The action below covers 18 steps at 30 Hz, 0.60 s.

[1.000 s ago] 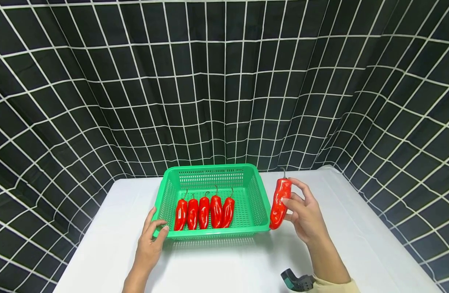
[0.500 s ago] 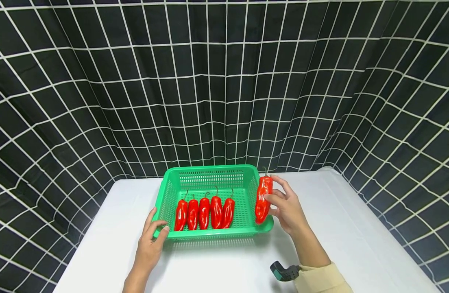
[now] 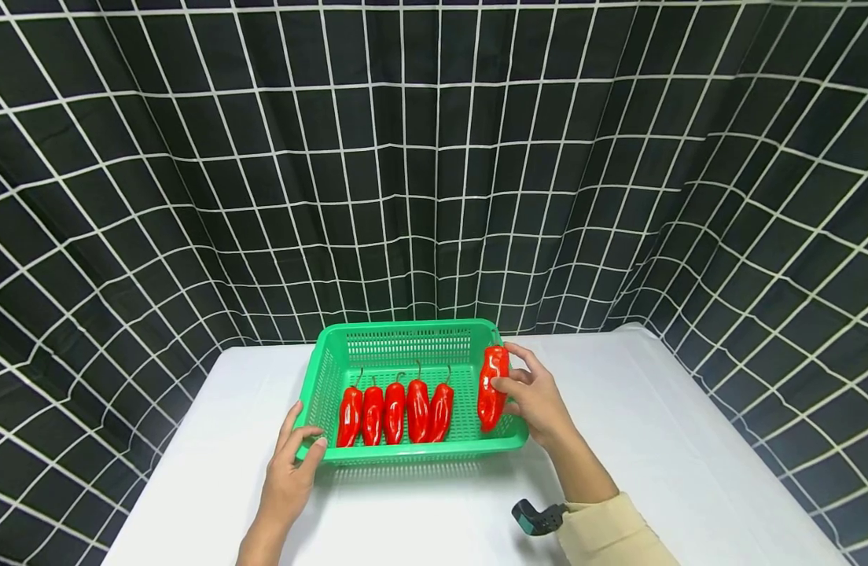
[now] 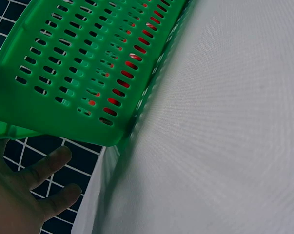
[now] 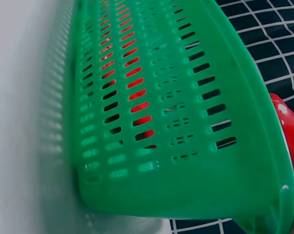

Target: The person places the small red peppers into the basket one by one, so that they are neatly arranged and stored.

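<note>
A green plastic basket [image 3: 420,450] stands on the table with a row of several red chili peppers [image 3: 395,413] lying on its left part, stems pointing away. My right hand [image 3: 540,399] pinches another red chili pepper [image 3: 493,389] between thumb and fingers, above the basket's right side. Part of that chili pepper [image 5: 289,129] shows past the rim in the right wrist view. At the basket's front left corner, my left hand [image 3: 291,472] holds the rim with thumb and a finger. Other fingers of the left hand [image 4: 32,190] spread outside the wall in the left wrist view.
The white-covered table [image 3: 406,519] extends around the basket. A black curtain with white grid lines [image 3: 434,173] encloses the back and sides. A dark device [image 3: 536,519] sits at the right wrist beside a beige sleeve [image 3: 611,534].
My right hand has carried the chili pepper leftward, from outside the basket's right edge to over its inside. The left hand and the basket have stayed in place.
</note>
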{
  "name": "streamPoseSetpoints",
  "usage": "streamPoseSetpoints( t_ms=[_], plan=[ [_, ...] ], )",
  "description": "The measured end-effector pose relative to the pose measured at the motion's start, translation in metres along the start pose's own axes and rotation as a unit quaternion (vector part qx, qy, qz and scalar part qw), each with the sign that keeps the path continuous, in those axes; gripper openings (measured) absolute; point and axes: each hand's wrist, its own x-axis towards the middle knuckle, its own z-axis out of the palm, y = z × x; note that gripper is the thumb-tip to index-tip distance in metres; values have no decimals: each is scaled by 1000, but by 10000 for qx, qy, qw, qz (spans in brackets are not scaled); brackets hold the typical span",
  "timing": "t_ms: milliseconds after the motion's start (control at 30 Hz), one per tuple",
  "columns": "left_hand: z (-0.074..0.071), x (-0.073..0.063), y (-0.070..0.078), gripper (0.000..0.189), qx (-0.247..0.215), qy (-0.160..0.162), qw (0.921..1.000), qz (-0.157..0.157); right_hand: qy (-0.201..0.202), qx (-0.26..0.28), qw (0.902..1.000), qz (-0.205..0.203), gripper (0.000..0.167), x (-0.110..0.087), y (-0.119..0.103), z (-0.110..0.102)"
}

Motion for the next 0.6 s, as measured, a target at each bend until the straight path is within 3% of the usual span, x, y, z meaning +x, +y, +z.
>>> streamPoseSetpoints(
  t_ms=[600],
  plan=[
    [1, -1, 1, 19, 59, 25, 10000, 9, -52, -1120, 9936, -156, 64, 3, 3, 14]
  ],
)
